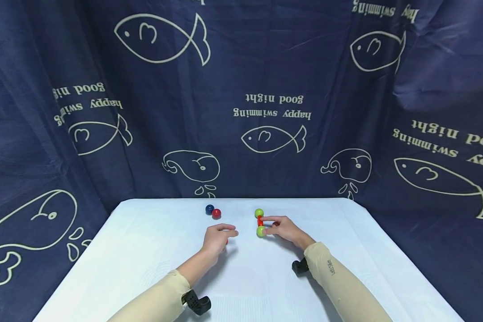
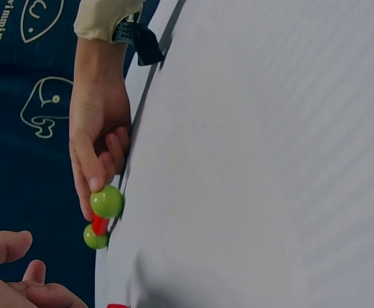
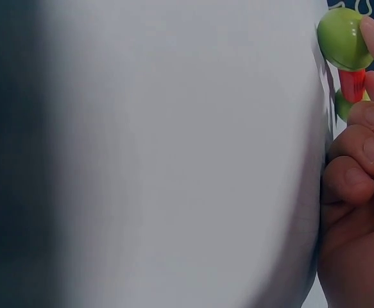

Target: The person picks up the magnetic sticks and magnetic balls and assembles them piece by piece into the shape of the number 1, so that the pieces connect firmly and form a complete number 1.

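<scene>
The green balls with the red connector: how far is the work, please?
Apparently done: two green balls are joined by a red connector. In hand: the right hand touches them; the left hand seems empty. Probably left: the navy ball and red ball, seemingly unjoined, and another red piece, partly visible near the left hand.

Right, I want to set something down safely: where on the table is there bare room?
The white tabletop is bare from left sleeve to left edge, right sleeve to right edge, and between the black wrist cameras. The far middle is crowded: right hand on the green-ended red rod, left hand by a red piece, navy ball, red ball.
</scene>
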Action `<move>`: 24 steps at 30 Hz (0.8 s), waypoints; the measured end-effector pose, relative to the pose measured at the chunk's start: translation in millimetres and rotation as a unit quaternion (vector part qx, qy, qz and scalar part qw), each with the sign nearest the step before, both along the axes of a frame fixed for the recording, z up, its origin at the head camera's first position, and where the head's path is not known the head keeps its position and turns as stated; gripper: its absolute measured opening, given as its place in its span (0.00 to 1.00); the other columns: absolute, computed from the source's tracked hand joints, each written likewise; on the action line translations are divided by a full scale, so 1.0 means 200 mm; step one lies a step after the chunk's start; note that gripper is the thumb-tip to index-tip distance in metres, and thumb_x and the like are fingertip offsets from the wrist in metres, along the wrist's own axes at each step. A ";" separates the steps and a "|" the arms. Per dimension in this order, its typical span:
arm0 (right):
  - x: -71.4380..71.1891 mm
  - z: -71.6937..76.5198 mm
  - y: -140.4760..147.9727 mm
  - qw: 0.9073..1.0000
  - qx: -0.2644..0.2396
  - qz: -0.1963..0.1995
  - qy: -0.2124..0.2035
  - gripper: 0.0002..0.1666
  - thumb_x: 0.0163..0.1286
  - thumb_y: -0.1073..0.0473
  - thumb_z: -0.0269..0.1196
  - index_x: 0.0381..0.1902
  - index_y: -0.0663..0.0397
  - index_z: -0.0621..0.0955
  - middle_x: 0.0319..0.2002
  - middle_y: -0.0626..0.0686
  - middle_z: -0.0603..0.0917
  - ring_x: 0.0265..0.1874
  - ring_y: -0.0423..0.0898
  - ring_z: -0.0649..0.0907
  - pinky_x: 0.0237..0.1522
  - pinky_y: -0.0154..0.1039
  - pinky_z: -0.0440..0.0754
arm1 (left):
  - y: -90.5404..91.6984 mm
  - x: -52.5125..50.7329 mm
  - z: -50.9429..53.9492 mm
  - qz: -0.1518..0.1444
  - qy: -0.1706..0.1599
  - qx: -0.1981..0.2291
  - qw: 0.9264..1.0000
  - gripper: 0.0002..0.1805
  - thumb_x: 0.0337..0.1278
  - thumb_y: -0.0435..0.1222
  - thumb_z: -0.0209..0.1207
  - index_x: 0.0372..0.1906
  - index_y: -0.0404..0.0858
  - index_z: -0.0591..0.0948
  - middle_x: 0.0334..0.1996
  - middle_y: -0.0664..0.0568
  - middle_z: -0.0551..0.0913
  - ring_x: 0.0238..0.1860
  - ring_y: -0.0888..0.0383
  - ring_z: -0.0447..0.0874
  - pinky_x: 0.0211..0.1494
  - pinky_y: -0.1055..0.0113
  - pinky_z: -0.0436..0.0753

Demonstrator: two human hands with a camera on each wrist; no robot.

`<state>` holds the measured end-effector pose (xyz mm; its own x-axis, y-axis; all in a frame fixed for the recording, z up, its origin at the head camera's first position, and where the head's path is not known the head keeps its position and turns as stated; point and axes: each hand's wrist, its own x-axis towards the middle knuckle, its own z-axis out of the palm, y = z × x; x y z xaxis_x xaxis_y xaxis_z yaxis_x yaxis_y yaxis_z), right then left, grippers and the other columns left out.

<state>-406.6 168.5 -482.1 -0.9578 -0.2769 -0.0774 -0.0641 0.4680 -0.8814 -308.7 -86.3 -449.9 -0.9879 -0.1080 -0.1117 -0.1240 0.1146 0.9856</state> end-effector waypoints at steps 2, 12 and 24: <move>0.00 0.00 0.00 1.000 0.000 0.002 0.001 0.32 0.55 0.50 0.78 0.59 0.42 0.85 0.18 0.45 0.66 0.20 0.42 0.63 0.26 0.36 0.62 | -0.02 0.00 0.00 -0.003 -0.003 0.005 1.000 0.17 0.54 0.37 0.68 0.49 0.34 0.86 0.31 0.53 0.81 0.23 0.59 0.71 0.23 0.69 0.66; 0.01 0.01 0.00 1.000 0.012 0.003 0.003 0.32 0.55 0.48 0.77 0.60 0.41 0.84 0.19 0.45 0.66 0.22 0.43 0.65 0.29 0.36 0.64 | -0.11 0.02 -0.02 0.007 -0.016 -0.005 1.000 0.17 0.55 0.38 0.67 0.50 0.35 0.86 0.39 0.50 0.86 0.33 0.55 0.79 0.34 0.63 0.76; 0.02 0.03 0.00 1.000 0.008 0.001 -0.001 0.31 0.56 0.49 0.77 0.59 0.41 0.84 0.19 0.46 0.67 0.23 0.44 0.66 0.30 0.38 0.65 | -0.19 0.05 -0.04 0.005 -0.026 -0.051 0.998 0.17 0.58 0.39 0.65 0.50 0.37 0.86 0.45 0.48 0.83 0.35 0.53 0.75 0.27 0.67 0.69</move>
